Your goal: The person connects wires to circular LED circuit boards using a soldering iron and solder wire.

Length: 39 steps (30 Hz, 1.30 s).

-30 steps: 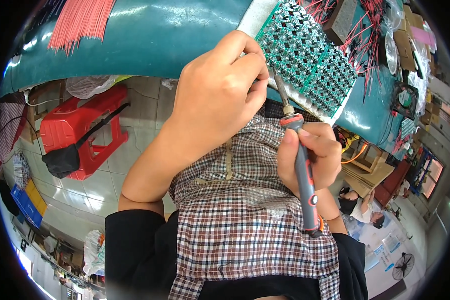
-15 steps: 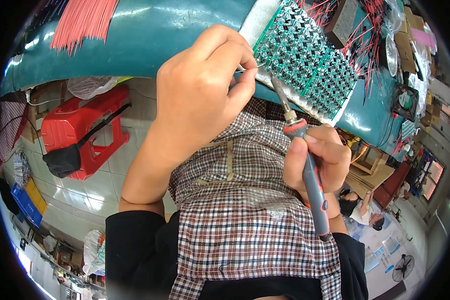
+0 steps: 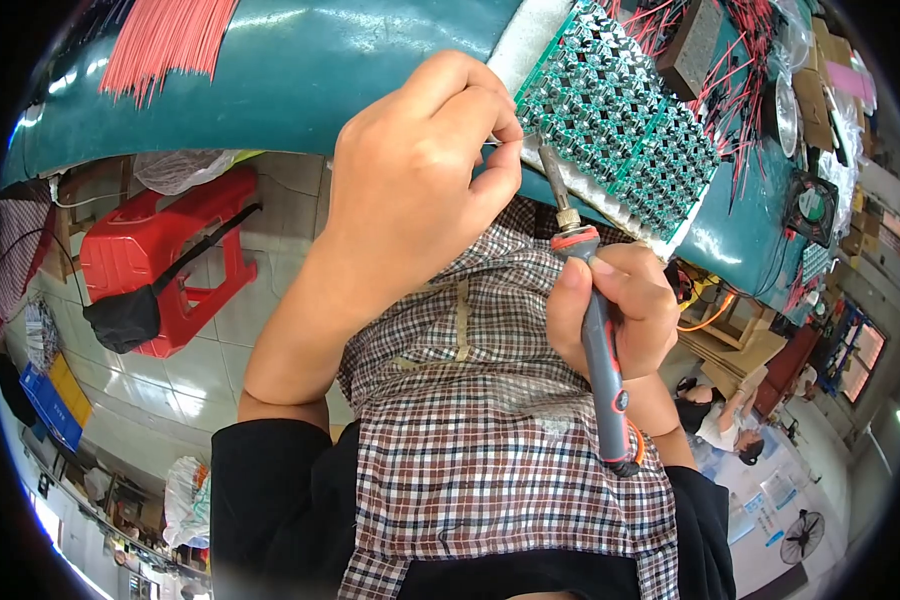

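Observation:
In my right hand [image 3: 620, 312] is a grey and red soldering iron [image 3: 602, 372], its handle pinched between thumb and fingers. The metal tip points up and away, at the near left edge of a green circuit board panel [image 3: 592, 95] full of small parts. My left hand [image 3: 425, 165] is closed in a pinch beside that corner, on a thin silvery solder wire [image 3: 530, 136] whose end shows near the iron's tip. Whether wire and tip touch I cannot tell. Under the panel lies a pale board [image 3: 520, 50].
The teal table [image 3: 300, 80] carries a bundle of red wires [image 3: 170, 45] at left. Behind the panel lie a dark block [image 3: 690, 48] and more red wires [image 3: 740, 60]; a small black fan [image 3: 810, 205] stands right. A red stool [image 3: 170, 255] is on the floor at left.
The soldering iron and my right hand have shifted left, the handle now more upright. My left hand has moved slightly right. The board panel sits marginally further right in view.

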Motion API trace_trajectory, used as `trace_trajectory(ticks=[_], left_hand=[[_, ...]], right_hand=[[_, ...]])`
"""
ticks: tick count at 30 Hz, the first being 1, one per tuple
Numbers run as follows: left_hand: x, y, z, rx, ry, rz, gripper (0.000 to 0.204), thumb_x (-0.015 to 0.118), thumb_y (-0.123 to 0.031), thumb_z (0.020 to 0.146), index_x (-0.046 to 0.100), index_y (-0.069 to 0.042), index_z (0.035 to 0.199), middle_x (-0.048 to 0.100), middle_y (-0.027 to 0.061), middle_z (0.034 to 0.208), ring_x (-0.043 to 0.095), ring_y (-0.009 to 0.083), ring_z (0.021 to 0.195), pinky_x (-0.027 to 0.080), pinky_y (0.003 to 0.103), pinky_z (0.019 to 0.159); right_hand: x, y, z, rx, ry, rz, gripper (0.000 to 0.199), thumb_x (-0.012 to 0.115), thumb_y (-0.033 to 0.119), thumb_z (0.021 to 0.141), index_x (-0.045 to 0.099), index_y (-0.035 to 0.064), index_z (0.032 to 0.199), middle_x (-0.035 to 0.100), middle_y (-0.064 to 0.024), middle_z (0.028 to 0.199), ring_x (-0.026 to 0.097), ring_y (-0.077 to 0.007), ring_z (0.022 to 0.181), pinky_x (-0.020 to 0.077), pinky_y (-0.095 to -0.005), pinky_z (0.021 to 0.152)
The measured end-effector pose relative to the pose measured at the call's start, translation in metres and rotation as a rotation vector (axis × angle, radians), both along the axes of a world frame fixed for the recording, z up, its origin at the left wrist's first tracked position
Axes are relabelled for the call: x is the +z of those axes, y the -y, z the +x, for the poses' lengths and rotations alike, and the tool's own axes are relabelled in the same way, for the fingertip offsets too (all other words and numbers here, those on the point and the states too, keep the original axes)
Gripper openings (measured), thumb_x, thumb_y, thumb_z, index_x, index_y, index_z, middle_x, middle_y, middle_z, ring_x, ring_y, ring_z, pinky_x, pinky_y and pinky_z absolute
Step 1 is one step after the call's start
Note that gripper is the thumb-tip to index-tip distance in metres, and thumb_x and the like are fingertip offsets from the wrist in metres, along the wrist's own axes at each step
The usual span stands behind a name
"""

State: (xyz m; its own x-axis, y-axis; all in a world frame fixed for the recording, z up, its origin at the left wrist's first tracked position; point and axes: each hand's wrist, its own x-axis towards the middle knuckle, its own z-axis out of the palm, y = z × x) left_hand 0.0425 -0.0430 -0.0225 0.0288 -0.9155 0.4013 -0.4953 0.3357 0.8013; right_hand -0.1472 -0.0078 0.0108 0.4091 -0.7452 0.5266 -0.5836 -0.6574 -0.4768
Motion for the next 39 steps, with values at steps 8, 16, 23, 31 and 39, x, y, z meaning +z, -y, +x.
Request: trace_trajectory(ticks=[8,16,23,31,39], left_hand=[[0.002,0.0,-0.006,-0.011,-0.003,0.055,0.013,0.075,0.002,0.075,0.066,-0.002,0.081,0.065,0.0031,0.093,0.06,0.0083,0.062,0.049,0.021,0.054],[0.01,-0.001,-0.003,-0.011,-0.029,0.053,0.011,0.073,0.004,0.075,0.066,-0.002,0.082,0.066,0.003,0.095,0.065,0.0092,0.067,0.051,0.022,0.057],[0.017,0.006,-0.006,0.079,0.077,0.034,0.012,0.074,0.0,0.079,0.067,-0.005,0.087,0.064,0.0034,0.091,0.06,0.0116,0.06,0.047,0.025,0.053],[0.013,0.009,-0.013,0.084,0.108,0.033,0.01,0.076,-0.004,0.079,0.069,-0.007,0.086,0.059,0.0021,0.076,0.058,0.0111,0.056,0.045,0.026,0.05],[0.014,0.011,-0.01,0.058,0.108,0.029,0.01,0.075,-0.002,0.078,0.069,-0.006,0.085,0.06,0.0023,0.074,0.058,0.0115,0.055,0.045,0.026,0.05]], right_hand=[[0.002,-0.001,0.002,-0.005,-0.076,-0.017,0.036,0.079,0.007,0.075,0.05,0.0062,0.096,0.057,-0.0054,0.067,0.052,-0.0191,0.048,0.0402,-0.0304,0.04],[0.018,-0.003,-0.014,0.04,0.004,0.059,0.034,0.075,0.006,0.079,0.048,0.0049,0.099,0.058,-0.0081,0.071,0.054,-0.0195,0.052,0.0421,-0.0298,0.044],[0.025,0.009,-0.019,-0.026,0.036,0.108,0.034,0.071,0.0,0.08,0.042,0.0042,0.099,0.058,-0.0106,0.076,0.054,-0.016,0.054,0.0432,-0.0279,0.048],[0.015,0.016,-0.012,-0.03,0.102,0.114,0.028,0.073,-0.002,0.077,0.049,0.0024,0.092,0.057,-0.008,0.068,0.054,-0.0145,0.051,0.0417,-0.0268,0.044],[0.006,0.02,-0.008,-0.021,0.129,0.072,0.027,0.074,-0.001,0.077,0.05,0.0018,0.09,0.058,-0.0075,0.065,0.055,-0.0154,0.049,0.0426,-0.026,0.042]])
